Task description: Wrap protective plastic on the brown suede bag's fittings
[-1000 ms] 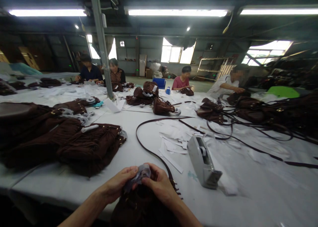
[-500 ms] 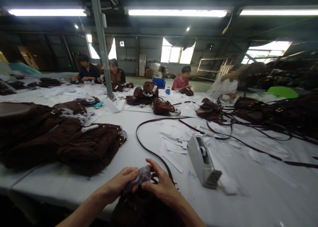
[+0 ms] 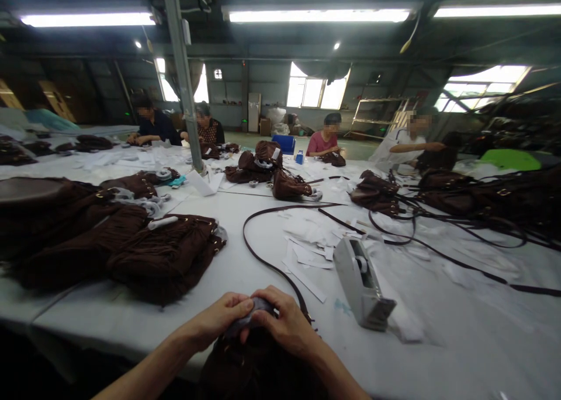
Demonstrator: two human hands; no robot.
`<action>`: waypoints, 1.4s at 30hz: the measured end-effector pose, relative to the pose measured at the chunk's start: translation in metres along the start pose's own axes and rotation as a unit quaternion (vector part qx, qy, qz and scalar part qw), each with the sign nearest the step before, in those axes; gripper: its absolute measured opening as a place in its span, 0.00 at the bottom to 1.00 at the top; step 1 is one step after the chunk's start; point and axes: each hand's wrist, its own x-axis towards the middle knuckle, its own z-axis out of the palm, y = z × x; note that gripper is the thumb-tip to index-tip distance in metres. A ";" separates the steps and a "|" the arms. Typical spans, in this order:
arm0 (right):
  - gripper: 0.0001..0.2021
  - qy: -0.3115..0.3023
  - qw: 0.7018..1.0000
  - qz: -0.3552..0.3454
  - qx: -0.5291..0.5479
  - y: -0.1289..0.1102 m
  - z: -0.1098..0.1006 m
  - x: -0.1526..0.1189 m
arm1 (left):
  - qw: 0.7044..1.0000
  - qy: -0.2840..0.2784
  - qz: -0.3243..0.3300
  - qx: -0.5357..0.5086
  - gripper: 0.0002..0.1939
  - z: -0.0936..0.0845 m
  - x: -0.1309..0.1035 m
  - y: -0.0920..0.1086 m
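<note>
The left hand pinches the grey wrap between thumb and fingers at the top of a brown bag, which sits at the table's near edge, directly below both hands. The right hand is clamped on the wrap's other end, thumb pressing from the near side, fingers curled over the top. The wrap appears to be around part of the bag, so covering it looks well along; whether it is fastened, and what lies under it, cannot be told, as the fingers and the dark bag hide it. The strap beside the right hand looks bare.

At far left, a heap of brown bags crowds the table, some with pale wrapping on them; a white roll lies on the nearest. A pole rises behind, partly blocking one co-worker. More bags stand mid-table. Right of the strap lie paper scraps, then a grey tape dispenser, apart from the right hand. Loose straps trail towards a dark pile at far right, where a co-worker in white reaches towards a dark item.
</note>
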 end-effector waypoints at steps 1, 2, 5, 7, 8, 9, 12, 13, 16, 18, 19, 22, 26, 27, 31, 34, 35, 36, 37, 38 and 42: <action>0.08 0.001 1.000 -0.001 -0.001 0.000 0.000 0.000 | 1.000 -0.001 -0.003 -0.002 0.23 0.000 0.000 0.001; 0.08 0.001 1.000 -0.003 -0.001 -0.001 0.000 0.001 | 1.000 -0.003 -0.005 -0.004 0.23 0.000 0.000 0.001; 0.09 0.004 1.000 -0.009 -0.003 -0.002 -0.002 0.003 | 1.000 -0.012 -0.014 -0.014 0.24 -0.002 0.001 0.004; 0.10 0.003 1.000 -0.013 -0.005 -0.003 -0.002 0.004 | 0.999 -0.019 -0.019 -0.021 0.26 -0.003 0.001 0.005; 0.10 0.004 1.000 -0.014 -0.007 -0.003 -0.003 0.004 | 0.999 -0.022 -0.021 -0.025 0.26 -0.004 0.002 0.005; 0.10 0.004 1.000 -0.016 -0.010 -0.003 -0.003 0.005 | 0.999 -0.025 -0.023 -0.027 0.26 -0.005 0.002 0.004; 0.08 0.005 1.000 -0.022 -0.019 -0.003 -0.002 0.005 | 0.999 -0.033 -0.023 -0.036 0.24 -0.008 0.002 0.002; 0.08 0.005 0.999 -0.024 -0.021 -0.002 -0.002 0.005 | 0.998 -0.034 -0.022 -0.040 0.23 -0.008 0.001 0.000; 0.08 0.004 0.999 -0.025 -0.025 -0.001 -0.001 0.004 | 0.998 -0.026 -0.017 -0.055 0.22 -0.008 0.000 -0.003; 0.08 0.005 0.999 -0.023 -0.027 0.000 0.000 0.004 | 0.998 -0.012 -0.013 -0.064 0.20 -0.006 -0.001 -0.005; 0.08 0.006 0.999 -0.022 -0.028 0.000 0.000 0.004 | 0.998 -0.005 -0.011 -0.068 0.20 -0.004 -0.001 -0.005; 0.08 0.005 0.999 -0.018 -0.028 -0.001 0.001 0.004 | 0.997 0.011 -0.010 -0.074 0.18 -0.001 -0.002 -0.006; 0.08 0.006 0.999 -0.018 -0.032 -0.001 0.004 0.001 | 0.997 0.009 -0.002 -0.081 0.19 0.001 -0.003 -0.007; 0.09 0.006 0.999 -0.020 -0.032 0.001 0.004 0.000 | 0.996 0.007 0.000 -0.084 0.20 0.001 -0.003 -0.007; 0.14 0.058 0.996 -0.003 -0.060 0.031 -0.006 0.001 | 0.996 0.024 0.001 -0.089 0.19 0.001 -0.004 -0.007; 0.16 0.146 0.981 0.051 -0.113 0.073 -0.033 0.006 | 0.994 0.048 0.000 -0.094 0.19 0.001 -0.005 -0.009; 0.16 0.175 0.973 0.071 -0.136 0.088 -0.044 0.007 | 0.994 0.053 -0.001 -0.098 0.19 0.001 -0.005 -0.009; 0.16 0.198 0.963 0.091 -0.161 0.103 -0.055 0.009 | 0.993 0.056 -0.002 -0.101 0.19 0.001 -0.005 -0.010; 0.16 0.214 0.953 0.108 -0.186 0.116 -0.065 0.009 | 0.993 0.059 -0.003 -0.105 0.19 0.001 -0.005 -0.011; 0.16 0.223 0.944 0.123 -0.208 0.126 -0.073 0.009 | 0.992 0.063 -0.004 -0.107 0.18 0.001 -0.005 -0.012; 0.13 0.200 0.927 0.144 -0.284 0.145 -0.081 0.005 | 0.991 0.068 -0.007 -0.119 0.18 -0.001 -0.003 -0.017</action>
